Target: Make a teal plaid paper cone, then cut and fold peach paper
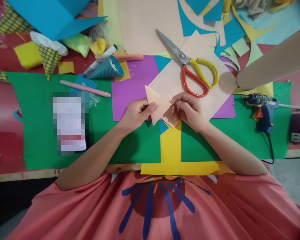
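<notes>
A small folded triangle of peach paper (160,105) is between my two hands over the work surface. My left hand (137,115) pinches its left edge, thumb on top. At its right corner, the bent fingers of my right hand (188,108) are closed on the tip. Beneath my hands lies a larger peach sheet (170,81), set at an angle on purple paper (132,90). Scissors (182,60) with one yellow and one red handle rest on that sheet, just beyond my right hand, blades slightly apart and pointing up left.
A glue gun (266,115) lies at right, near a peach paper tube (272,58). At left are a blurred-out object (68,120), a pink pen (84,88) and a blue patterned cone (106,68). Blue and yellow paper scraps (236,31) cover the back right.
</notes>
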`<state>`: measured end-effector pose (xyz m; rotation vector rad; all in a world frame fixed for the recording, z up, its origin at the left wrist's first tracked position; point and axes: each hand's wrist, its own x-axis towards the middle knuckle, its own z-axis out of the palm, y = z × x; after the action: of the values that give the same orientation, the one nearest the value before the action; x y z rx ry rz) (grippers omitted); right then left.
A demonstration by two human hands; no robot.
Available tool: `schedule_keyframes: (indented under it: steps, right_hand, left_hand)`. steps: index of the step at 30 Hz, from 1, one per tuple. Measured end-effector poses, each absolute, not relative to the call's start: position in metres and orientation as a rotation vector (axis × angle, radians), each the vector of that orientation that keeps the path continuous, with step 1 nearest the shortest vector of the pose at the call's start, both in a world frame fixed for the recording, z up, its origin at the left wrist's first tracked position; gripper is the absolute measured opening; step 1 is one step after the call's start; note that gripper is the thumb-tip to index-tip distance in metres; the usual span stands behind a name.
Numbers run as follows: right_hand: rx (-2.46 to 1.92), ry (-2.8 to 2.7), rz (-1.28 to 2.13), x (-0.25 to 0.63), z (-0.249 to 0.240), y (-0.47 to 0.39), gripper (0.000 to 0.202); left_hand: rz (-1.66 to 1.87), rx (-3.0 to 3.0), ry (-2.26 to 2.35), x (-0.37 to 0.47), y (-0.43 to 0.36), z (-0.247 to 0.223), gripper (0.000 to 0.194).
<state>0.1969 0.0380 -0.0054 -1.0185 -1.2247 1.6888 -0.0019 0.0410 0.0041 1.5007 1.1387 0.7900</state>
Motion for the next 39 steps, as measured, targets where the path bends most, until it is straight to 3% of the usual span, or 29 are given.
schedule_keyframes:
  steps: [14,26,32,39]
  right_hand:
    - [-1.084,-1.462,1.585,0.193,0.007,0.037,0.037]
    - [-1.146,-1.193,1.586,0.195,0.002,0.041,0.038]
    - [-1.093,-1.248,1.568,0.195,-0.003,0.04,0.032]
    - [-1.044,-1.315,1.607,0.197,-0.001,0.039,0.029]
  left_hand:
    - [0.748,1.48,1.179,-0.003,0.04,-0.001,0.044]
    - [0.973,1.543,1.3,-0.004,0.04,-0.002,0.031]
    - [0.976,1.878,1.261,-0.002,0.028,-0.017,0.055]
    - [1.028,1.896,1.356,-0.005,0.027,-0.011,0.04]
